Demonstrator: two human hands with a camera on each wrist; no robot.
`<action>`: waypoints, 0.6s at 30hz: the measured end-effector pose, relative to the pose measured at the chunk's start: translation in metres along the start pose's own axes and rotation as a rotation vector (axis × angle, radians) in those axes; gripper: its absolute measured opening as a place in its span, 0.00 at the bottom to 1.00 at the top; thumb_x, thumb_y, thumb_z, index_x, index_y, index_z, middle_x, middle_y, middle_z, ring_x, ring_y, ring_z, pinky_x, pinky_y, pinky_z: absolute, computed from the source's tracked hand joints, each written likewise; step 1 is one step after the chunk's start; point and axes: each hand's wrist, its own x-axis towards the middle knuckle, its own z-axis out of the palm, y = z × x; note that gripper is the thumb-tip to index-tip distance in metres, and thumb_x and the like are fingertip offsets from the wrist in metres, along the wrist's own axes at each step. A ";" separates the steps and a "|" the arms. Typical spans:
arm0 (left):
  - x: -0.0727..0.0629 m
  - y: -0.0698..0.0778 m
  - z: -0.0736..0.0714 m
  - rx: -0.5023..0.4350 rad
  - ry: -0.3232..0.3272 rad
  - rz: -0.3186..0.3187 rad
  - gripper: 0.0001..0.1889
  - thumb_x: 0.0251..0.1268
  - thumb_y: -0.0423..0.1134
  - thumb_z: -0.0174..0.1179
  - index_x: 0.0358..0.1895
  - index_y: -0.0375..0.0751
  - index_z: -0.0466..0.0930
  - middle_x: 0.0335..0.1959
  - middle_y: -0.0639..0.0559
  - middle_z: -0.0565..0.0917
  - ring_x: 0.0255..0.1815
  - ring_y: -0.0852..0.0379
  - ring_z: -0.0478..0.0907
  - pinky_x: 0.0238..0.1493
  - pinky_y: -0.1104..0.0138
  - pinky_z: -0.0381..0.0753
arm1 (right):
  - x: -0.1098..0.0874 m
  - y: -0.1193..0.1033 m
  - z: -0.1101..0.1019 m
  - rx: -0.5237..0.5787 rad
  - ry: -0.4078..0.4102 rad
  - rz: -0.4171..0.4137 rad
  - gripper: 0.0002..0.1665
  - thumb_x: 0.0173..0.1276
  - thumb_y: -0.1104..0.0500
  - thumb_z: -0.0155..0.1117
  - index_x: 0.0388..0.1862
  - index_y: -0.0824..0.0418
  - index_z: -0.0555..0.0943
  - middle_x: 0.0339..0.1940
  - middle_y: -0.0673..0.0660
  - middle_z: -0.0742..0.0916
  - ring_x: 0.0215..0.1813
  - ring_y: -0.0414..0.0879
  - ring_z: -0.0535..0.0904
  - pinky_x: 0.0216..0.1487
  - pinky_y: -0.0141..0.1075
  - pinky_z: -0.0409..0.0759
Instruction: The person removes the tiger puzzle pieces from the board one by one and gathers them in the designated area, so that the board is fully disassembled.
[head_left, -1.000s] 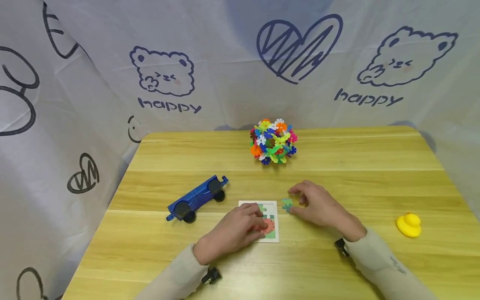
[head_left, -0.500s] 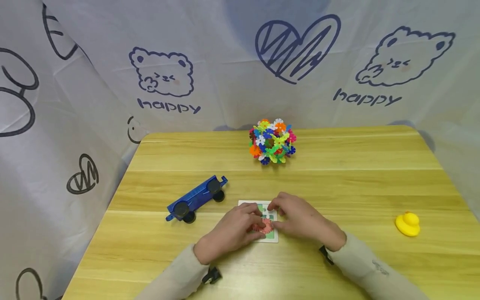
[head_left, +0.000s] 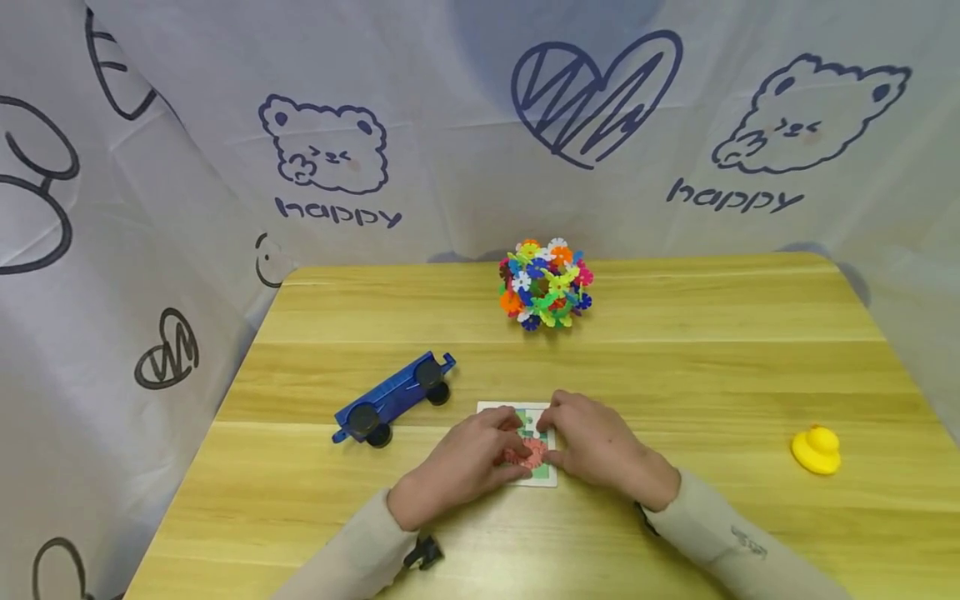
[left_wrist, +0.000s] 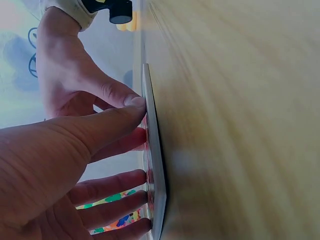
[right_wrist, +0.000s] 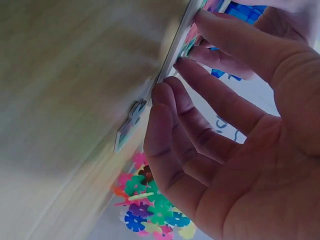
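Note:
A small jigsaw puzzle (head_left: 542,471) in a white frame lies on the table, green with a reddish picture. My left hand (head_left: 468,454) rests its fingertips on the pieces, and in the left wrist view its thumb touches the near edge of the board (left_wrist: 156,165). On the other side, my right hand (head_left: 603,442) has its thumb and index fingertips at the right edge of the puzzle; nothing is gripped. A loose puzzle piece (right_wrist: 129,127) lies on the wood beside the curled outer fingers in the right wrist view; in the head view the right hand hides it.
A blue toy wagon (head_left: 393,400) with black wheels lies left of the hands. Behind the puzzle stands a ball of colourful flower-shaped snap pieces (head_left: 546,283). A yellow rubber duck (head_left: 816,450) sits to the right. A printed cloth (head_left: 465,167) hangs beyond the table's back edge.
My right hand has moved left from beside the loose piece to the right edge of the puzzle, covering that piece in the head view. My left hand has stayed on the puzzle.

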 end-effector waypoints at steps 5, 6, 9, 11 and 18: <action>0.000 0.001 -0.001 0.007 0.001 0.001 0.11 0.70 0.48 0.77 0.46 0.47 0.96 0.54 0.49 0.89 0.52 0.56 0.84 0.56 0.63 0.88 | 0.000 -0.002 -0.001 0.003 -0.004 -0.007 0.15 0.66 0.61 0.83 0.48 0.63 0.89 0.45 0.55 0.86 0.47 0.50 0.84 0.53 0.49 0.88; 0.000 0.001 -0.001 0.010 0.004 0.005 0.11 0.70 0.48 0.77 0.46 0.47 0.96 0.54 0.49 0.89 0.52 0.55 0.85 0.57 0.62 0.89 | 0.001 -0.003 -0.002 0.003 -0.009 -0.006 0.14 0.66 0.61 0.83 0.47 0.63 0.88 0.45 0.55 0.86 0.47 0.49 0.84 0.53 0.49 0.88; 0.000 0.000 -0.002 0.007 0.013 0.018 0.10 0.70 0.47 0.77 0.46 0.46 0.96 0.54 0.48 0.89 0.52 0.55 0.85 0.57 0.63 0.89 | 0.005 -0.005 -0.003 0.010 -0.026 0.003 0.14 0.65 0.63 0.83 0.45 0.63 0.86 0.44 0.55 0.85 0.46 0.49 0.83 0.52 0.49 0.88; 0.000 0.000 -0.002 0.003 0.017 0.029 0.10 0.70 0.47 0.77 0.45 0.46 0.96 0.54 0.48 0.90 0.52 0.55 0.86 0.57 0.63 0.89 | 0.009 -0.006 -0.005 0.019 -0.039 0.013 0.14 0.64 0.64 0.83 0.43 0.62 0.85 0.43 0.54 0.85 0.44 0.48 0.82 0.51 0.47 0.87; 0.000 -0.001 -0.001 -0.014 0.025 0.077 0.09 0.71 0.46 0.76 0.44 0.46 0.96 0.53 0.47 0.91 0.58 0.52 0.88 0.61 0.61 0.90 | 0.014 0.001 -0.008 0.151 -0.073 0.020 0.12 0.65 0.67 0.81 0.38 0.60 0.83 0.32 0.51 0.83 0.35 0.43 0.76 0.39 0.35 0.78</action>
